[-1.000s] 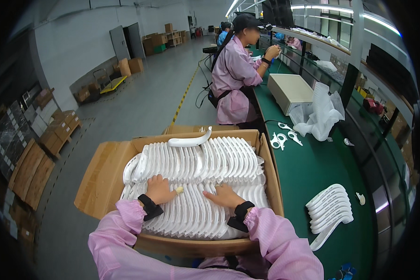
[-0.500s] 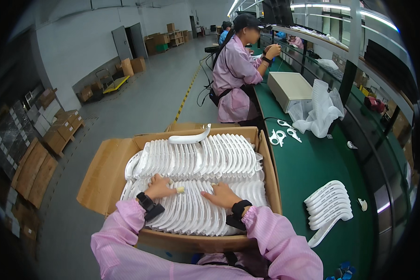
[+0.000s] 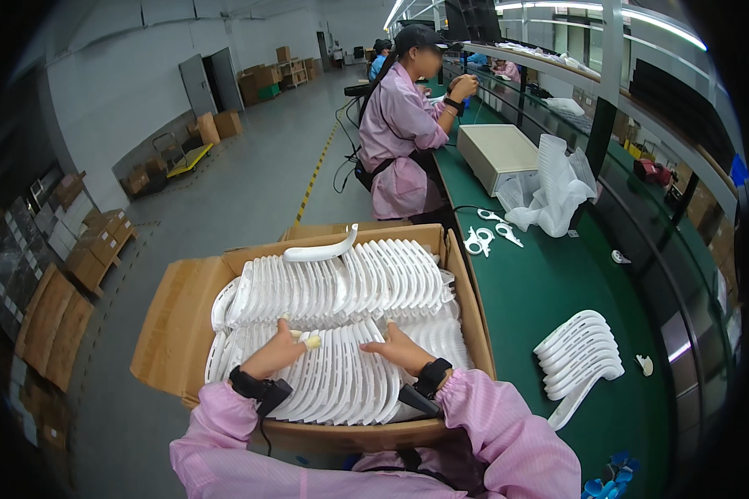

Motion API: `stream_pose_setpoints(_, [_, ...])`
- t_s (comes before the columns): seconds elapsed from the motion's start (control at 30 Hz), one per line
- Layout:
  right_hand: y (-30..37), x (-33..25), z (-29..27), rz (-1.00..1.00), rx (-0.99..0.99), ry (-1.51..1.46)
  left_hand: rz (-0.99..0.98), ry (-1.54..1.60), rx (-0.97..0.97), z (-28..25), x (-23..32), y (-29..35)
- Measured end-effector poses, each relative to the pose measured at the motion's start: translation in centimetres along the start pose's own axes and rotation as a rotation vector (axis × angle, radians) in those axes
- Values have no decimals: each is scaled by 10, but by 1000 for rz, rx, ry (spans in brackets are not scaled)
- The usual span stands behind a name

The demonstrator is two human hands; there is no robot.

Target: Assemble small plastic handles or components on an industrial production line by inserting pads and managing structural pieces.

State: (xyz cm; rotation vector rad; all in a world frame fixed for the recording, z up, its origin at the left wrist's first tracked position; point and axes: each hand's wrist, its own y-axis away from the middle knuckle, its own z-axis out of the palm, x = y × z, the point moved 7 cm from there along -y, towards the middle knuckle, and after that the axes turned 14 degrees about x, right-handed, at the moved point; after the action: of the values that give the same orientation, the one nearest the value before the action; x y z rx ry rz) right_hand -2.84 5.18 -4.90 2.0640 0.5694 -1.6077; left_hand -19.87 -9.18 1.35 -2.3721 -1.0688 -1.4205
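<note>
Many white curved plastic handle-like parts stand packed in two rows in an open cardboard box. My left hand rests at the left of a group in the near row, thumb and forefinger spread; a pale yellow cover is on the thumb tip. My right hand is at that group's right end, its thumb reaching left over the parts and its forefinger pointing away. The other fingers are partly hidden. One loose curved part lies across the far row. Both wrists wear black bands.
On the green workbench at right lie a stack of white curved parts, white ring-shaped pieces, a beige case, crumpled foam wrap and blue bits. A co-worker stands at the bench ahead.
The view has shifted slightly, so the box and bench sit further left. My hands have turned a little, with the thumbs and forefingers more apart; both still rest at the near row.
</note>
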Motion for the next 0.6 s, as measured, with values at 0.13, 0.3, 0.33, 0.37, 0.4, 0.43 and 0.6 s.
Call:
stream_pose_setpoints(0.13, [20,-25,12,302,-252,-286,-134,276,-120,6,-44,-11])
stream_pose_setpoints(0.3, [11,-6,19,347,-226,-499,-322,581,-420,25,-13,17])
stream_pose_setpoints(0.33, [12,-7,17,348,-214,-504,-132,496,-357,23,-4,15])
stream_pose_setpoints(0.37, [13,-15,15,249,-240,-491,59,410,-299,22,8,14])
stream_pose_setpoints(0.4, [16,-26,8,151,-251,-473,66,405,-330,26,17,16])
stream_pose_setpoints(0.43, [19,-36,-1,151,-211,-480,113,368,-277,21,32,17])
stream_pose_setpoints(0.6, [37,-82,-34,-176,219,-244,428,162,-75,6,109,20])
